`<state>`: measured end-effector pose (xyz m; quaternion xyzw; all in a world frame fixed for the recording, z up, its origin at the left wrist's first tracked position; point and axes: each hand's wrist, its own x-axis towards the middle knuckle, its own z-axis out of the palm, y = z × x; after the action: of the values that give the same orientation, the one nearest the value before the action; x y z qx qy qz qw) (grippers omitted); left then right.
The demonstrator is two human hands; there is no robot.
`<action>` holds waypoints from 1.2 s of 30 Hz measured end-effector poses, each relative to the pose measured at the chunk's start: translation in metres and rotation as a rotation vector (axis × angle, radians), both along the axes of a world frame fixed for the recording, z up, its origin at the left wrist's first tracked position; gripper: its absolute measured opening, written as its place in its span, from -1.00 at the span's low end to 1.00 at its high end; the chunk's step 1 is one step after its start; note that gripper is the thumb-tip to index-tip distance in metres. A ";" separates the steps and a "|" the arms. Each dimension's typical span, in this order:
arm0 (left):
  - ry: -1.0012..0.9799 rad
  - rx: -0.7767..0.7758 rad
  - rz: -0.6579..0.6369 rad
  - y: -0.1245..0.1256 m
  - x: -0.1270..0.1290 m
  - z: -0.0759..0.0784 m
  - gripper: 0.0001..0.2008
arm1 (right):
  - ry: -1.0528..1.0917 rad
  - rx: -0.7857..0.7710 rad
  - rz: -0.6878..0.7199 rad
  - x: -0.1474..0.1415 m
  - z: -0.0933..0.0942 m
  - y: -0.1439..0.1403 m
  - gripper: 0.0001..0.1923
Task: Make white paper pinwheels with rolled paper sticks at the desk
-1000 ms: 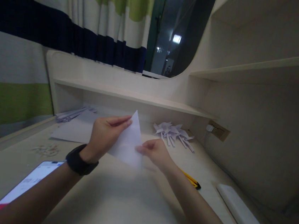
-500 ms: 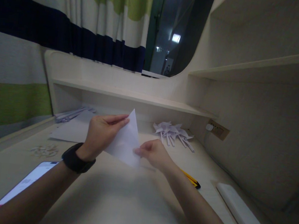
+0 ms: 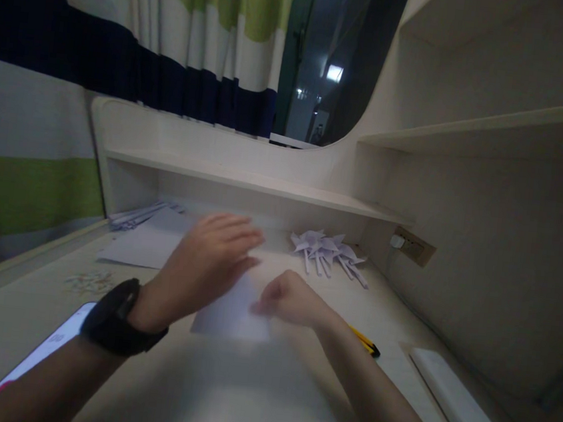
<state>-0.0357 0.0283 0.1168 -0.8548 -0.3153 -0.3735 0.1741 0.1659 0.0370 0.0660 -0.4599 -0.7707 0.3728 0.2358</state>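
Left hand (image 3: 205,263), with a black watch (image 3: 116,318) on its wrist, lies flat with the fingers spread and together over the folded white paper (image 3: 233,313) at the middle of the frame, pressing it onto the tabletop (image 3: 242,395). Right hand (image 3: 289,299) is curled, its fingertips pinched on the paper's right edge, just beside the left hand. Motion blur softens both hands, so I cannot tell exactly how the fold lies under them.

Right of the right wrist a yellow-and-black pencil (image 3: 363,342) lies on the tabletop, and at the lower right sits a white power bank (image 3: 462,408). A cluster of small folded paper pinwheels (image 3: 328,249) rests above centre, near a wall socket (image 3: 411,246). Loose sheets (image 3: 142,240) lie left of centre, and a lit phone (image 3: 26,365) shows at the lower left.

As a judgement, the paper could slide on the smooth tabletop if the flat hand pushes sideways, leaving a crooked crease; a sweeping forearm could also knock the pencil.
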 end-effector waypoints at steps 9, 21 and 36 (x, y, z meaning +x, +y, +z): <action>0.368 -0.643 -0.189 0.001 0.002 -0.041 -0.86 | -0.329 0.075 0.184 -0.006 0.001 -0.012 -0.78; 0.102 -1.293 -0.421 -0.003 -0.025 -0.045 -0.76 | -0.212 -0.077 0.289 -0.006 0.002 -0.011 -0.81; 0.070 -1.098 -0.108 -0.003 -0.086 -0.016 -0.75 | -0.276 -0.059 0.277 0.010 -0.002 -0.014 -0.86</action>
<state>-0.1220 0.0254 0.1007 -0.8470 -0.4133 -0.1341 -0.3062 0.1756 0.0226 0.0643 -0.4030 -0.8404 0.3573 0.0607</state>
